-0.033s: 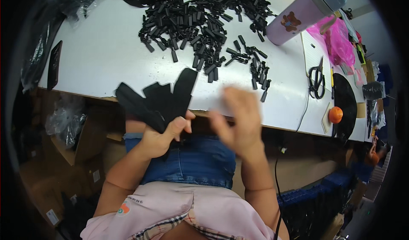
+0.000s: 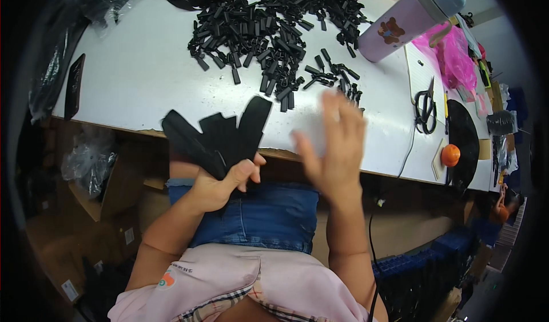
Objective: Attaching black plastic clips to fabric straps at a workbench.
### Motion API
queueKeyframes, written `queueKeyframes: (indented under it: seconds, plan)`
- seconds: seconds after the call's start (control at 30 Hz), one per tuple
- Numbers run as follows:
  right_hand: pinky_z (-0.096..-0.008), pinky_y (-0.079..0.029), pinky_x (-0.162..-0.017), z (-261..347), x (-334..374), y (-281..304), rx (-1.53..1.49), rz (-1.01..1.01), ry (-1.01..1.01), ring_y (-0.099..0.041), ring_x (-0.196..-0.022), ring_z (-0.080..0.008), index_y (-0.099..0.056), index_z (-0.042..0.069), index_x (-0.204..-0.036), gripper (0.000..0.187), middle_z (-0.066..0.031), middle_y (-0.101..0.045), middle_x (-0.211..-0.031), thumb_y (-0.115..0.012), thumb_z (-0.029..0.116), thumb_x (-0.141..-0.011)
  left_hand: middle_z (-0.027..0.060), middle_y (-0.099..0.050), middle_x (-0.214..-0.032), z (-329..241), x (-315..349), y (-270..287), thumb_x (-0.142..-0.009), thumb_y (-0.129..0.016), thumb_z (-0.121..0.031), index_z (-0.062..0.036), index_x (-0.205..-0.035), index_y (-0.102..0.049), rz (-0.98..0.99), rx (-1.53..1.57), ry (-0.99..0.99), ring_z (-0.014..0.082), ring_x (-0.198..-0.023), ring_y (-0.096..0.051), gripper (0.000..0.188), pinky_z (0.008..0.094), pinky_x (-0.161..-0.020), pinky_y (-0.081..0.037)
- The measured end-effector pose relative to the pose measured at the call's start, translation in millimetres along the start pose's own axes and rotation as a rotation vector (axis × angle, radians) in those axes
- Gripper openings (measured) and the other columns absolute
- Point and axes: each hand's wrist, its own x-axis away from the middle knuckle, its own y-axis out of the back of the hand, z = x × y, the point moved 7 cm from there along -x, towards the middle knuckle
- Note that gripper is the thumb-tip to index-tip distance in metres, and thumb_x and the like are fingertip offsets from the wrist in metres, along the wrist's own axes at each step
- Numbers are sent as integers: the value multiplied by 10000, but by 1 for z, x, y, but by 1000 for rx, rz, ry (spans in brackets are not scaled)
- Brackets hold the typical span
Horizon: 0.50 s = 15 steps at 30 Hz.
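Observation:
A fanned bundle of black fabric strips (image 2: 220, 136) is gripped in my left hand (image 2: 220, 186), thumb on top, in front of the table's near edge. My right hand (image 2: 337, 145), a little blurred, is raised at the table edge with its fingers stretched and apart; nothing shows in it. Just beyond its fingertips lies a small group of black clip-like pieces (image 2: 320, 77), partly covered by the hand. A large heap of the same pieces (image 2: 269, 42) spreads over the white table farther off.
On the white table (image 2: 143, 88), a lilac bottle (image 2: 394, 30) stands at the back right. Black scissors (image 2: 425, 108), an orange fruit (image 2: 450, 154) and a pink plastic bag (image 2: 457, 59) are to the right. At the left edge lies a dark phone-like slab (image 2: 73, 88). Cardboard boxes (image 2: 106, 190) sit below.
My right hand has moved forward and slightly right, toward the small group of black pieces, its fingers spreading. My left hand and the strips have shifted slightly right.

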Motion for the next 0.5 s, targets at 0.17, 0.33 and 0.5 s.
queueKeyframes:
  seconds: [0.17, 0.33, 0.5]
  plan:
    - [-463, -231, -908, -42, -2, -18, 122, 164, -124, -330, -1083, -368, -364, -51, -1139, 553, -229, -352, -1185, -522, 312, -754, 25, -515, -637, 11, 2, -12, -808, -510, -205, 2, -860, -535, 125, 6, 123, 46, -495, -429, 215, 160, -451, -354]
    - [-395, -258, -897, -11, 4, -5, -21, 75, -96, -376, -1052, -330, -402, -47, -1109, 521, -202, -407, -1136, -553, 276, -730, 15, -512, -633, 8, -1, -18, -795, -531, -190, -3, -867, -533, 146, -8, 156, 42, -493, -439, 200, 157, -419, -350]
    - [-199, -356, -429, 14, 21, -26, -970, 303, -374, -440, -487, -91, -542, -16, -802, 207, -61, -492, -684, -635, 130, -688, 25, -513, -648, 12, 3, -25, -791, -534, -165, -8, -890, -507, 180, -9, 158, 45, -487, -449, 187, 159, -409, -356]
